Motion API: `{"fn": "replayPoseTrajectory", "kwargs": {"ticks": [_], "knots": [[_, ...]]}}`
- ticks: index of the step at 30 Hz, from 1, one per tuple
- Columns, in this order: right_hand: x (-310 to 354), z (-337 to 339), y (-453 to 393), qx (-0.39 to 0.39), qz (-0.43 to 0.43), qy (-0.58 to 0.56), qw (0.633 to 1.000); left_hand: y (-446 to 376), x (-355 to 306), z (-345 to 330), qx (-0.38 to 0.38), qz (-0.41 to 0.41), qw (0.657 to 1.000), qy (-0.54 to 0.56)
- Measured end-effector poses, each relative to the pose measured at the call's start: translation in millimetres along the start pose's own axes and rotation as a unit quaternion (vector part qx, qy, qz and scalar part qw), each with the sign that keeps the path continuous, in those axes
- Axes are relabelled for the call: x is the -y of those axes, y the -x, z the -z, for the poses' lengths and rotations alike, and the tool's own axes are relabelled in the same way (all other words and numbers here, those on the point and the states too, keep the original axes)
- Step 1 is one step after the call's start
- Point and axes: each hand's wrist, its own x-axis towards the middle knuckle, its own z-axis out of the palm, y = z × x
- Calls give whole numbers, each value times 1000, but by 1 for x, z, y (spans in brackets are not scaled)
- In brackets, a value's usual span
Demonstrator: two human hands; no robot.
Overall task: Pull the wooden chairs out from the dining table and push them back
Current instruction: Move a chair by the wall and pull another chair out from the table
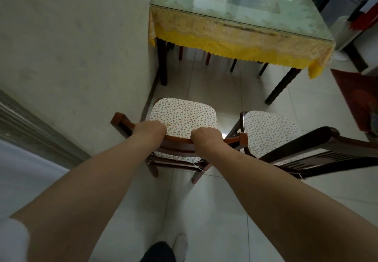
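A reddish wooden chair (120, 119) with a floral seat cushion (184, 114) stands on the floor, well clear of the dining table (241, 43). My left hand (150, 129) grips the top rail of its backrest left of centre. My right hand (206, 137) grips the same rail right of centre. A second, darker wooden chair (319, 145) with a matching cushion stands to the right, also away from the table. The table has a glass top and a yellow lace cloth hanging over its edge.
A white wall (81, 47) runs along the left, close to the held chair. More chair legs (208, 58) show under the table's far side. A red mat (356, 94) lies at right. White floor tiles (204, 210) stretch toward me; my foot (181, 245) is below.
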Motion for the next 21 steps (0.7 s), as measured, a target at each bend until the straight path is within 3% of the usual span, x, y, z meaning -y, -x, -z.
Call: {"fn": "replayPoseTrajectory", "kwargs": {"ticks": [21], "knots": [[22,-1,14,11,-32,-52,998,11,13,6,70,-54,995,37]]}}
